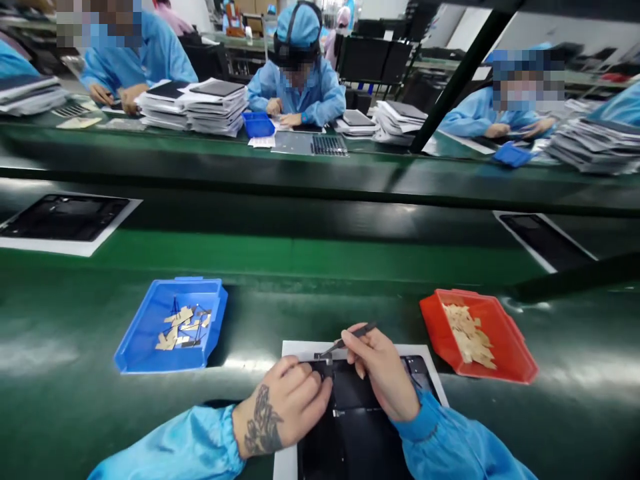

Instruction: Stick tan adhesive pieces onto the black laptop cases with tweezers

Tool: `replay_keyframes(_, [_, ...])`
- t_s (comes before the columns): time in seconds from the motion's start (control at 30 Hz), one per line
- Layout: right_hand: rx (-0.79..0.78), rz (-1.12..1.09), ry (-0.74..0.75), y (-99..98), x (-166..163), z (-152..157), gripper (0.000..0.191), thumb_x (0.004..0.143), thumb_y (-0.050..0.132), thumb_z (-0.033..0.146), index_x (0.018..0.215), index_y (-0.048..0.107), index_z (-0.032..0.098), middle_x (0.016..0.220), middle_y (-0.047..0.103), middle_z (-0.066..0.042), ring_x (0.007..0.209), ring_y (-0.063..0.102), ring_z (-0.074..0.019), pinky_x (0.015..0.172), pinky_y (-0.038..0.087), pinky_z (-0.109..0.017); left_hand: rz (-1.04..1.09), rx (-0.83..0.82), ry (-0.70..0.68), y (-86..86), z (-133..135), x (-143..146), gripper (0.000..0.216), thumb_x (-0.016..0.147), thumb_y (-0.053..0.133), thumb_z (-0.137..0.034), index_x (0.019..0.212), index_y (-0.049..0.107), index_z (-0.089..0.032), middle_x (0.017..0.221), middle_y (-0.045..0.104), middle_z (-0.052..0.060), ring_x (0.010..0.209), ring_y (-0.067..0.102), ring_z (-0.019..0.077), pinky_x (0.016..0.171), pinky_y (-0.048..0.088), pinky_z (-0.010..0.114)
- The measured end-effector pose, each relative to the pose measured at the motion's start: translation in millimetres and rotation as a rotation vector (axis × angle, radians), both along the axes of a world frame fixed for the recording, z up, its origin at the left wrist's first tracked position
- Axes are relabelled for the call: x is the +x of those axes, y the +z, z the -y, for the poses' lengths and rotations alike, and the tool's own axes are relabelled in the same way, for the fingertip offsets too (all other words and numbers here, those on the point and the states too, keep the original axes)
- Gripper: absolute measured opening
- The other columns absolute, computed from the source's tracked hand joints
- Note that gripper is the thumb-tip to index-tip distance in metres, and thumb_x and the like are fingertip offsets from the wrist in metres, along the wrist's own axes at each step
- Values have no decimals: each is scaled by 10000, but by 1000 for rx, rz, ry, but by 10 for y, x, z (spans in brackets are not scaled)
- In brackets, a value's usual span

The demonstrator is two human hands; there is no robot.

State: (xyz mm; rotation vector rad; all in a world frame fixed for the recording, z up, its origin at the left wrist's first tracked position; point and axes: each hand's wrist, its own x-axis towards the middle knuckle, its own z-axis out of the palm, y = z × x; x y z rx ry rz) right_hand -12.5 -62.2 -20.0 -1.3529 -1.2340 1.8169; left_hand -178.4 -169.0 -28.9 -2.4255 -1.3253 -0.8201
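A black tablet-like panel (370,440) lies on a white sheet (287,460) in front of me. My left hand (287,407) rests at the panel's upper left corner. Its fingers are curled and pressed together, and whatever is under the fingertips is hidden. Dark tweezers (353,338) are pinched in my right hand (380,373), slanting down to the left. The tweezer tips meet a small dark piece (324,357) at the panel's top edge, just beyond my left fingertips.
To the left stands a blue bin (133,343) with tan and dark pieces; a red bin (515,347) with tan pieces stands right. Panels on sheets lie further off, one left (70,217), one right (545,237). Co-workers sit across behind stacks of sheets (215,110).
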Motion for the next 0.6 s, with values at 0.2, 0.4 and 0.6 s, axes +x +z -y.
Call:
replay_keyframes(0.2, [122, 56, 51, -35, 34, 51, 328, 772, 693, 448, 876, 526, 186, 553, 556, 38, 485, 501, -105, 425, 360, -194, 28, -143, 2, -40, 117, 41, 262, 861, 532, -89, 1115, 593, -73, 764, 646, 71, 663, 572, 167, 562, 459, 320])
replay_keyframes(0.4, [263, 138, 165, -61, 62, 64, 160, 829, 621, 313, 869, 527, 190, 578, 557, 38, 540, 556, -122, 526, 426, -235, 84, -226, -4, -83, 148, 89, 293, 845, 573, -93, 1136, 572, -60, 636, 586, 28, 559, 542, 150, 481, 413, 298])
replay_keyframes(0.6, [279, 149, 204, -61, 54, 72, 110, 835, 599, 274, 852, 521, 198, 604, 556, 40, 550, 567, -120, 547, 440, -239, 150, -284, 7, -95, 164, 88, 275, 840, 573, -98, 1114, 579, -83, 637, 583, 31, 554, 532, 148, 477, 432, 292])
